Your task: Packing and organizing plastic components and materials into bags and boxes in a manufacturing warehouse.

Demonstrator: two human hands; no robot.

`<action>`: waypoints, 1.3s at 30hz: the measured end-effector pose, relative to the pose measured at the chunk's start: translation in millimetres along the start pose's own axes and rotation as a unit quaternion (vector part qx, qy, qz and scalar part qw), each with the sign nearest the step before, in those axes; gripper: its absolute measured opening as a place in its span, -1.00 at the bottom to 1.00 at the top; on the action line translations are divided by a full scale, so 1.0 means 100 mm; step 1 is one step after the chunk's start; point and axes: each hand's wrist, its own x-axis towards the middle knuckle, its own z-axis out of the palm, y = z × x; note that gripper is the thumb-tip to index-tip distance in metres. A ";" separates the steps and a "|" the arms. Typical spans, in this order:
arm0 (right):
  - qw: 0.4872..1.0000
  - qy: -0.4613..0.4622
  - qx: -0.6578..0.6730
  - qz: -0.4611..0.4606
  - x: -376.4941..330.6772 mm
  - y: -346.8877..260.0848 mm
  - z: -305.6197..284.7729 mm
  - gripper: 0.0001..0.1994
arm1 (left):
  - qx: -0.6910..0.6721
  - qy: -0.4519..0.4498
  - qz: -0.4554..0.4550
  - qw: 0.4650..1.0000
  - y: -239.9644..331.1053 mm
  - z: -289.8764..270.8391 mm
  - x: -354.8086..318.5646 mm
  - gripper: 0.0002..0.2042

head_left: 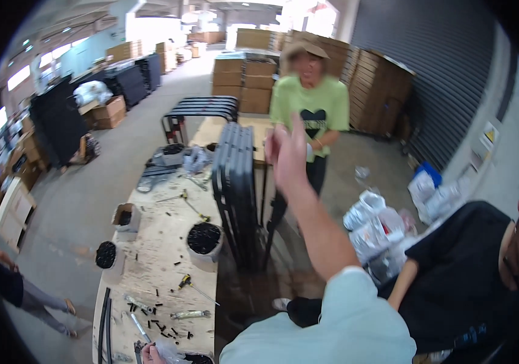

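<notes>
Right hand raised, fingers loosely extended upward

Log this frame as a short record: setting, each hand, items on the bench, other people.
setting: warehouse floor with stacked cardboard boxes and a long wooden workbench
right hand: right hand raised in the air, fingers loose, holding nothing
left hand: left hand at the bench's near end, on a clear plastic bag; grip unclear
bench items: tub of black parts, yellow-handled screwdriver, scattered black screws
beside bench: upright stack of black frames
people: person in green shirt facing the camera; person in black shirt at right
</notes>
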 end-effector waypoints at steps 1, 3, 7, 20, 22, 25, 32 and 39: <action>0.997 0.016 -0.012 -0.071 0.49 0.00 -0.19 -0.64 | 0.079 0.001 -0.012 0.997 -0.09 -0.06 0.10 -0.79; 0.997 0.075 0.012 0.030 0.14 0.33 0.07 -0.75 | 0.204 0.049 0.010 0.978 -0.48 -0.49 0.32 -0.77; 0.994 0.019 -0.025 0.106 0.20 0.40 -0.34 -0.73 | 0.088 -0.039 -0.047 0.994 -0.44 0.10 0.66 -0.74; 0.987 0.065 -0.115 0.092 0.97 1.01 -0.47 -0.23 | -0.096 -0.116 0.037 0.988 0.03 1.08 1.21 -0.82; 0.977 -0.002 -0.097 0.192 0.42 1.21 -0.35 -0.41 | -0.140 -0.083 0.066 0.984 -0.11 1.25 1.20 -0.83; 0.988 -0.055 -0.061 0.132 1.25 0.89 -0.93 -0.28 | -0.147 -0.155 0.036 0.976 0.12 1.67 1.19 -0.84; 0.981 0.063 -0.091 0.159 0.58 0.78 -0.26 -0.38 | -0.049 -0.186 -0.009 0.981 0.52 1.79 1.41 -0.76; 0.978 0.171 0.047 0.105 1.08 0.69 -0.69 -0.74 | -0.064 -0.201 0.024 0.977 0.46 1.82 1.14 -0.68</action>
